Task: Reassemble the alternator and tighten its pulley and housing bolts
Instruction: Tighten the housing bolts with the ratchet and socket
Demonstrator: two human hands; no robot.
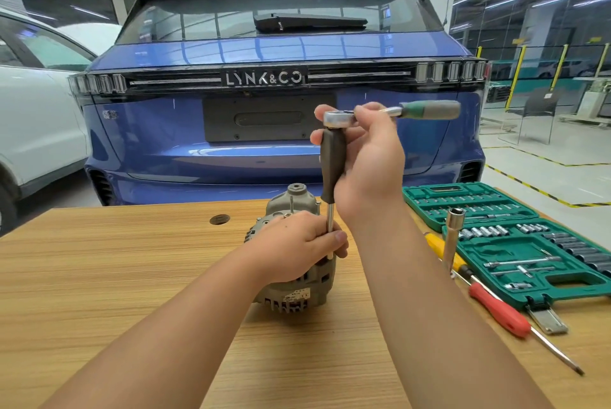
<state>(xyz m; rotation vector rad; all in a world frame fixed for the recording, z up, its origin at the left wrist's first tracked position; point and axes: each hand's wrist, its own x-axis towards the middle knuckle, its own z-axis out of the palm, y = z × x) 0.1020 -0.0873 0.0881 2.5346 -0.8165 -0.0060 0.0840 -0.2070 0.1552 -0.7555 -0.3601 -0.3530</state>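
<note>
Ratchet stacked high on a driver, alternator braced by one hand

Alternator (294,279) sits mid-table (99,276); left hand (297,250) clamps over it, pinching the driver (332,170) shaft. Right hand (367,157) wraps the driver handle, fingers around the ratchet (390,111) head on top. That tall stack looks tippy: swing the ratchet off-axis and the tip could slip off the bolt, hidden here, rounding it or rolling the alternator.

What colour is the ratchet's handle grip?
Green and grey; the ratchet handle shows clearly in the head view, above the right hand.
</note>
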